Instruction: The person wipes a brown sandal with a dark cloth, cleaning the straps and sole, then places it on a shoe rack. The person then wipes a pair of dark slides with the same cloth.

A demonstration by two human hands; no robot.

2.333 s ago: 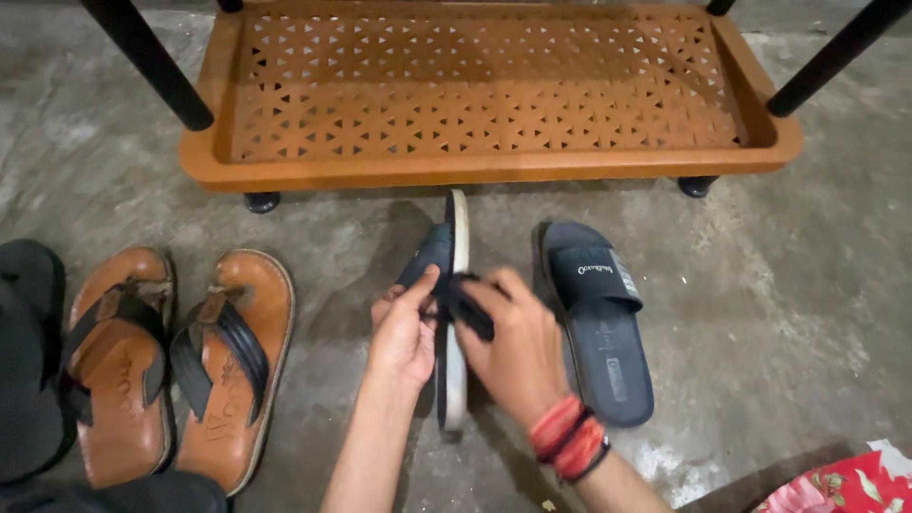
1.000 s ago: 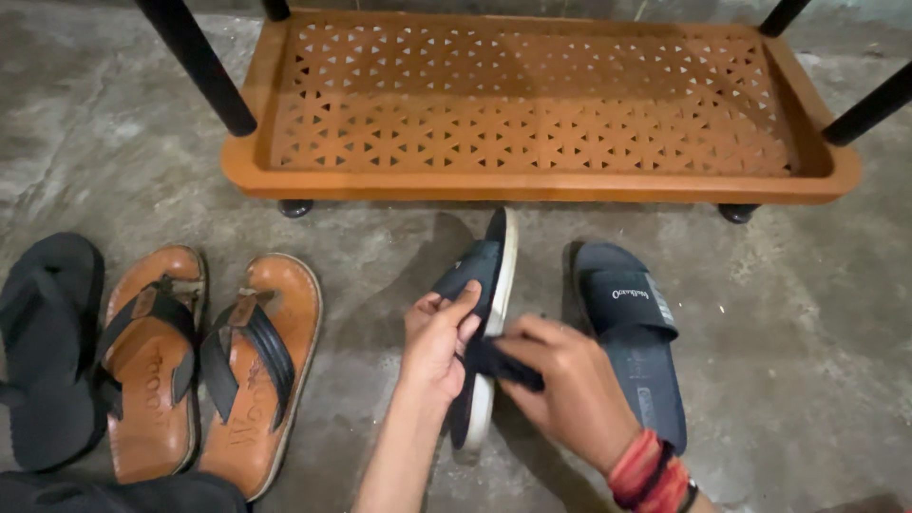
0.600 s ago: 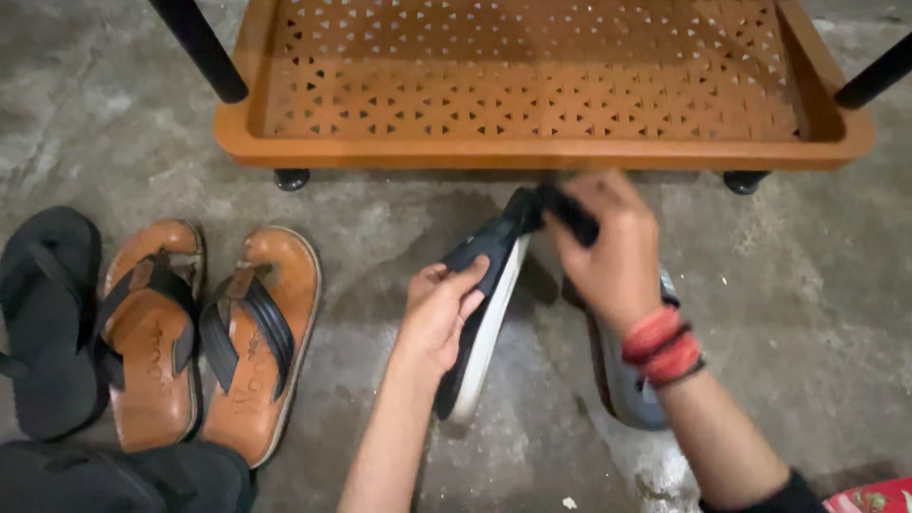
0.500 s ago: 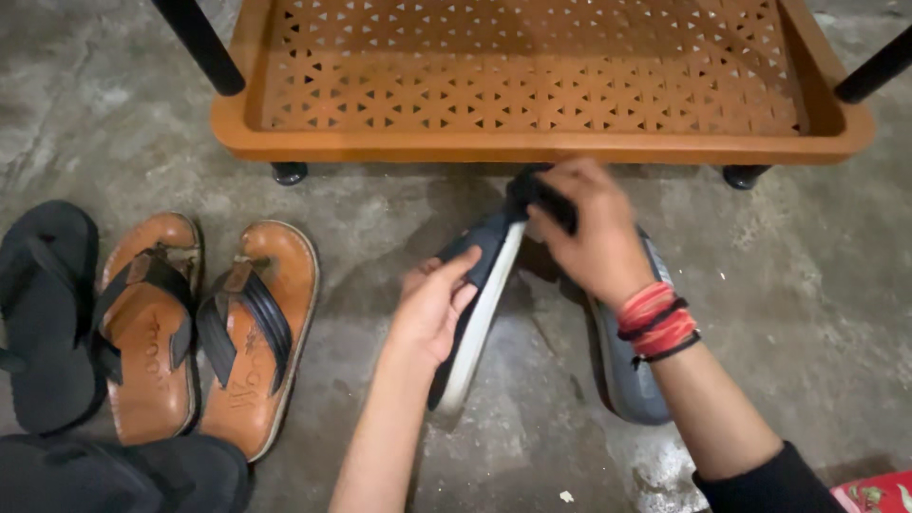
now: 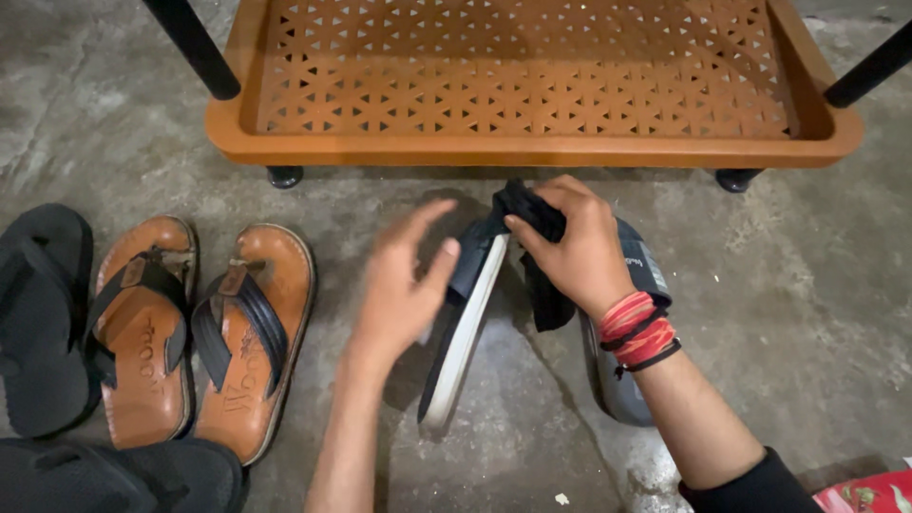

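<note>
Head view | my left hand (image 5: 404, 285) spread loose, steadying slide (image 5: 465, 304) on its edge on the floor (image 5: 142, 142), sole side exposed | right hand (image 5: 570, 247) clenched on dark cloth (image 5: 541, 285) at slide's toe | its mate (image 5: 632, 380) flat beside | rack (image 5: 513, 147) just beyond.

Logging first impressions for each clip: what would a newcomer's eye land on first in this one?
Most likely the two hands at centre: the left hand props a dark slide sandal on its edge on the concrete floor, while the right hand presses a dark cloth against its top end. Next, the orange perforated rack shelf just behind, and the brown sandals lying at left.
</note>
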